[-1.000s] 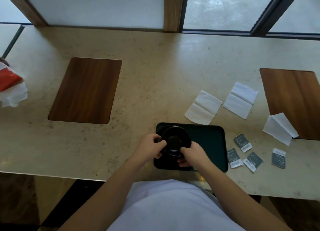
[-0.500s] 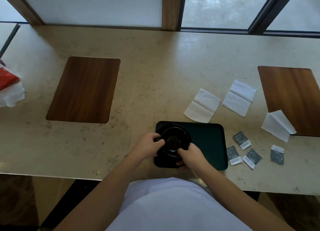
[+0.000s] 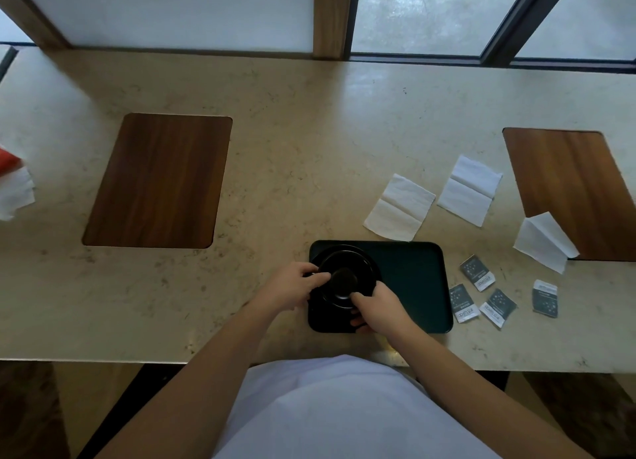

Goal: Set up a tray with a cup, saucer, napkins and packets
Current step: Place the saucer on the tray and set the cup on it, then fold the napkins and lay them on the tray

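A dark rectangular tray lies near the table's front edge. On its left half sits a black saucer with a black cup on it. My left hand grips the cup and saucer from the left. My right hand holds them from the front right. Three white napkins lie on the table behind and to the right of the tray. Several dark packets are scattered just right of the tray.
Two inset wooden panels sit in the beige stone table. A red-and-white bundle rests at the far left edge. Windows and a wooden post run along the back.
Both hands stay on the cup and saucer at the tray's left half, shifting only slightly; the right hand has slid a little toward the saucer's front.
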